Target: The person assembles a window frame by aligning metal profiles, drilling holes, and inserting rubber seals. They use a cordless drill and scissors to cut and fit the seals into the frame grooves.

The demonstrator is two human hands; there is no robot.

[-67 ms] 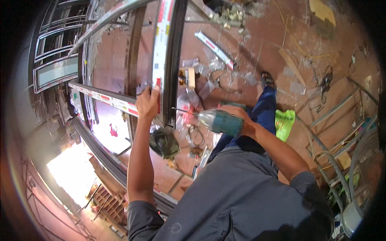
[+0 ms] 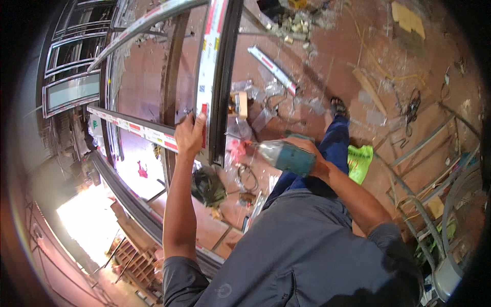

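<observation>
**Steadying a tall bar (image 2: 207, 71) with one hand, a drill (image 2: 292, 157) in the other**

From the head view, I see the person's left hand (image 2: 190, 134) left of centre, at the corner where the tall bar meets a cross bar (image 2: 134, 126). Its fingers are closed on that corner, with the thumb laid along the tall bar's taped face; I can't see how far they wrap around behind. Both bars carry white tape with red patches.

The right hand (image 2: 314, 154), just right of centre, has its fingers wrapped around the teal drill. The bit (image 2: 237, 137) points left toward the tall bar's dark side; whether its tip touches, I can't tell.

Below the left hand lies a dark bag (image 2: 208, 185). A small cardboard box (image 2: 243, 105) sits on the reddish floor (image 2: 327, 51), and a loose taped strip (image 2: 273, 70) lies in the upper middle of the frame. A bright green bag (image 2: 360, 163) is beside the trouser leg, right of centre. Window frames (image 2: 71, 82) stand at upper left.
</observation>
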